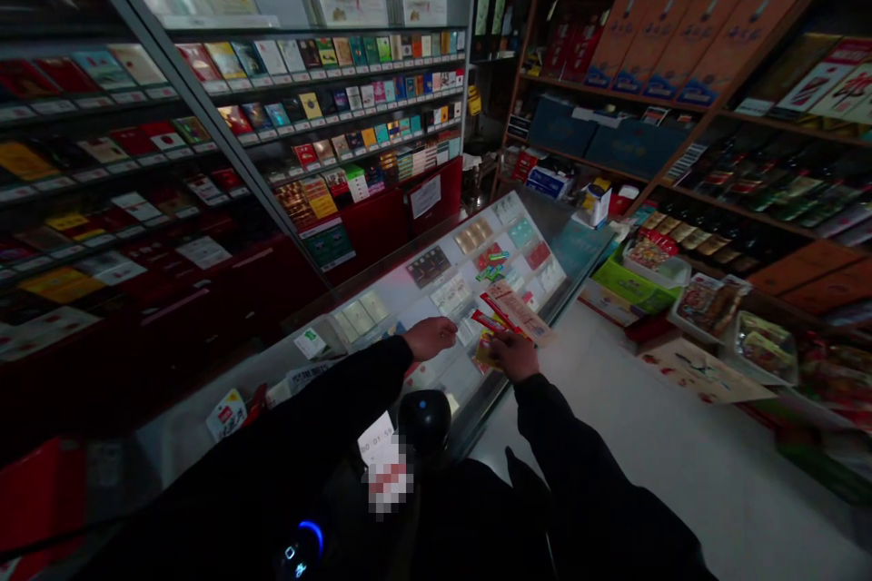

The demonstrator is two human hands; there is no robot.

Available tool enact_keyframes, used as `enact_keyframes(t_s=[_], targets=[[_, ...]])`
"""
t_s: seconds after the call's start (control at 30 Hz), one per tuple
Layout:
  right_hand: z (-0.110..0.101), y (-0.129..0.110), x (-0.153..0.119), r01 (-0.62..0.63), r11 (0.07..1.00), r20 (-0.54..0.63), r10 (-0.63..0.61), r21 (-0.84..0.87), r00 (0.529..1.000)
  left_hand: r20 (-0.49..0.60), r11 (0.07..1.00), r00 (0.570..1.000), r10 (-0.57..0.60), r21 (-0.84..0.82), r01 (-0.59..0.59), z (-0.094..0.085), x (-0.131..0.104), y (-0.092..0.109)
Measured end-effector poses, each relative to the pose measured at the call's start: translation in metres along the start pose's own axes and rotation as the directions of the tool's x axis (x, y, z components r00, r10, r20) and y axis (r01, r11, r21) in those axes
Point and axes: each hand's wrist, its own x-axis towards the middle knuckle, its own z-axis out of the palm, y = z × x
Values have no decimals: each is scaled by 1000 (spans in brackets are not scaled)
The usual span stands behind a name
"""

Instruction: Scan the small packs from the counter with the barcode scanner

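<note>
My right hand (516,356) is closed on small red and yellow packets (485,347) above a glass display counter (463,408). Just left of it, my left hand (431,339) has its fingers curled together; whether anything is pinched in them is too small to make out. A flat beige and red package (519,310) lies on the glass beyond my right hand. Farther off on the glass are several small green and red wrapped snacks (493,265). Flat packs show in the counter around and beneath my hands.
A dark rounded device (423,422) is close to my body, near a white card (381,449). Shelves of cigarette packs (368,50) line the wall ahead. On the right are bottles (756,177), boxes (671,45) and tubs of packaged food (763,345) beside the pale floor (633,445).
</note>
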Motion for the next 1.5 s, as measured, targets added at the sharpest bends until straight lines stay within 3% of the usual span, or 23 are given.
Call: enact_keyframes(t_s=[0.1, 0.2, 0.33, 0.63, 0.87, 1.03, 1.27, 1.4, 1.5], targets=[[-9, 16, 6, -117, 991, -185, 104, -61, 977, 49, 986, 999, -17, 167, 8, 3, 26, 3], [-16, 25, 10, -220, 974, -281, 197, -52, 939, 57, 993, 995, -87, 90, 82, 9, 51, 0], [-21, 33, 17, -263, 963, -288, 237, -53, 928, 13, 988, 991, -136, -68, 136, 19, 79, -6], [-18, 35, 27, -275, 961, -264, 260, -21, 929, 90, 956, 967, -237, -155, 249, 31, 115, -3], [-9, 29, 26, -280, 959, -211, 268, -31, 940, 111, 924, 968, -223, -293, 247, 36, 102, 3], [-3, 18, 20, -238, 971, -154, 239, 25, 959, 98, 888, 963, -252, -372, 270, 28, 95, 2], [5, 11, 13, -63, 978, -111, 87, 200, 990, -7, 889, 932, -362, -304, 343, 13, 90, -9], [13, 14, 13, -63, 947, -56, 85, 316, 995, -132, 896, 918, -374, -307, 321, 7, 73, -17], [20, 15, 10, -55, 912, -26, 71, 406, 997, -159, 901, 920, -358, -319, 295, -5, 53, -23]])
